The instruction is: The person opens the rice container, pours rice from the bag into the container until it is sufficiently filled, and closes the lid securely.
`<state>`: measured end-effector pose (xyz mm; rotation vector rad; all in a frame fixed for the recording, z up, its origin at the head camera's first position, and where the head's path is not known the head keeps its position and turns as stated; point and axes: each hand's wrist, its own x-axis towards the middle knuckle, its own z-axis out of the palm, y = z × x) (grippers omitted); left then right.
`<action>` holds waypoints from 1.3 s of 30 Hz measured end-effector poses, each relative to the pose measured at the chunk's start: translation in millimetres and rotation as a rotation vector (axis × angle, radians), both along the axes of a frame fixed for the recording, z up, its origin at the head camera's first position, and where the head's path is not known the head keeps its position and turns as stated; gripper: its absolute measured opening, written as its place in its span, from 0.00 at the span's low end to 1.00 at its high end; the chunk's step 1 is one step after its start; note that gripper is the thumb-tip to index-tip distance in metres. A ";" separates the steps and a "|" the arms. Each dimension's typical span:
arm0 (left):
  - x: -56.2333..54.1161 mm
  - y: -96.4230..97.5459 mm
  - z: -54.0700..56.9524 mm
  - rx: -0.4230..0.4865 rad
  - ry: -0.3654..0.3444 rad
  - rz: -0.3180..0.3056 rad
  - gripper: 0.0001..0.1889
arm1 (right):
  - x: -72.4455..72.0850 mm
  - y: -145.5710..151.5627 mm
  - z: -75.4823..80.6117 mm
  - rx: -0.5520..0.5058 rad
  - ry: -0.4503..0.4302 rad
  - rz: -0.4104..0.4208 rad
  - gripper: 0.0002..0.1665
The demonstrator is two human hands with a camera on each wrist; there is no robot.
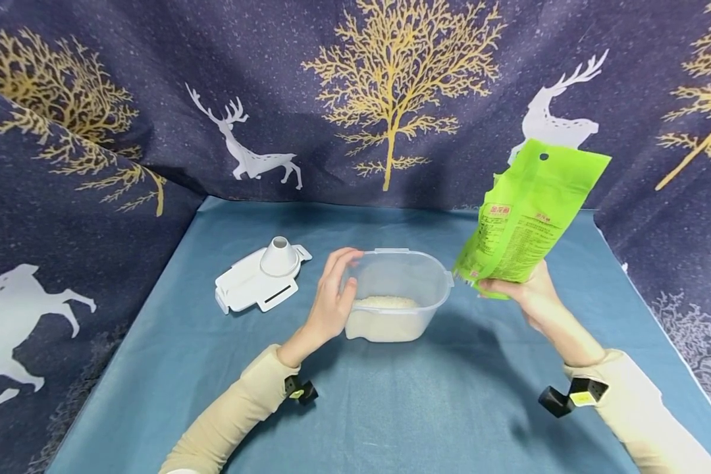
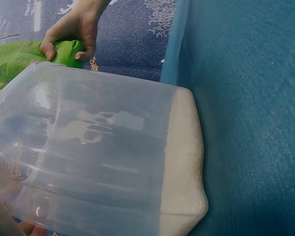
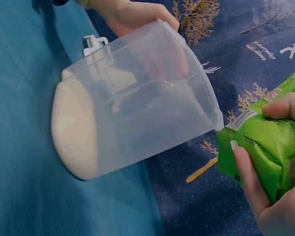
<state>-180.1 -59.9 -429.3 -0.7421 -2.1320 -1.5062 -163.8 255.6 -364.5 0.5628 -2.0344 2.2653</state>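
Observation:
A clear plastic container (image 1: 403, 276) stands upright on the blue cloth, with white grain like rice (image 1: 385, 302) in its bottom. My left hand (image 1: 334, 293) grips its left side at the rim, some fingers showing through the wall in the right wrist view. To the right, my right hand (image 1: 524, 289) grips the lower part of a green printed bag (image 1: 527, 217), thumb on one face. The bag is raised and slanted, its end with a hang hole uppermost. Its lower end overlaps the container's right rim tab in the head view. The bag's contents are hidden.
A white lid (image 1: 251, 283) lies left of the container, with a white cone-shaped piece (image 1: 280, 257) on it. Behind the table (image 1: 391, 408) hangs a dark blue curtain (image 1: 343, 131) with deer and gold trees. Small black cameras sit at both wrists.

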 end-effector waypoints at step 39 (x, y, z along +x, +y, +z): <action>-0.6 -0.2 -2.5 0.013 -0.006 -0.003 0.23 | -1.4 12.8 24.0 0.860 -0.060 -0.028 0.38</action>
